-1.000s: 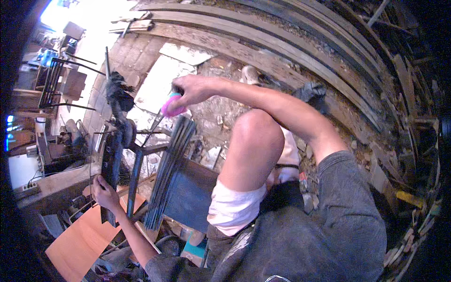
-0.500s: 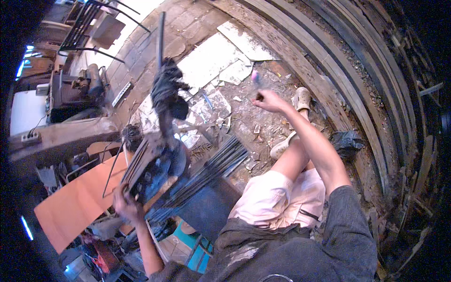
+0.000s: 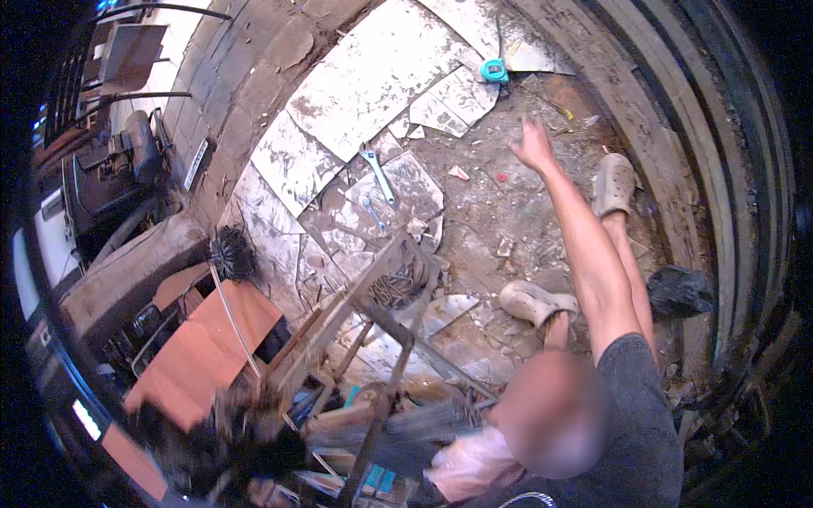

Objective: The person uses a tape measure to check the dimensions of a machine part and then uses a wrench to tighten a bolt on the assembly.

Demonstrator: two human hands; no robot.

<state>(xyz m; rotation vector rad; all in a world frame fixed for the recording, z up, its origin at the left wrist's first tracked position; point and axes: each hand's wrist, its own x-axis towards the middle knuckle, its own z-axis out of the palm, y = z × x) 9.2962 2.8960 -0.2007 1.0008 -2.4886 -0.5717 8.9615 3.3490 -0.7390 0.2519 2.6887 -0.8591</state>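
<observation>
My right hand (image 3: 533, 146) reaches out over the dirt floor, fingers stretched and apart, holding nothing. Just beyond its fingertips a teal tape measure (image 3: 493, 71) lies by the edge of the broken white tiles (image 3: 364, 76). An adjustable wrench (image 3: 378, 176) and a smaller blue wrench (image 3: 373, 213) rest on tile pieces to the left. Low in the view, a skin-coloured smear that may be my left hand (image 3: 264, 491) shows beneath a dark, motion-blurred mass (image 3: 229, 436); its fingers cannot be made out.
A rusty metal frame (image 3: 398, 330) stands before me, with a heap of short metal pieces (image 3: 398, 284) beside its top. An orange-brown board (image 3: 207, 351) leans at left. Long beams (image 3: 677, 169) run along the right, near a black plastic bag (image 3: 680, 292) and my clogs (image 3: 614, 184).
My right hand has stretched farther out and its fingers have opened; a small blurred object was beyond it before. The dark cloth-like mass and pole have left the upper middle. The view has shifted.
</observation>
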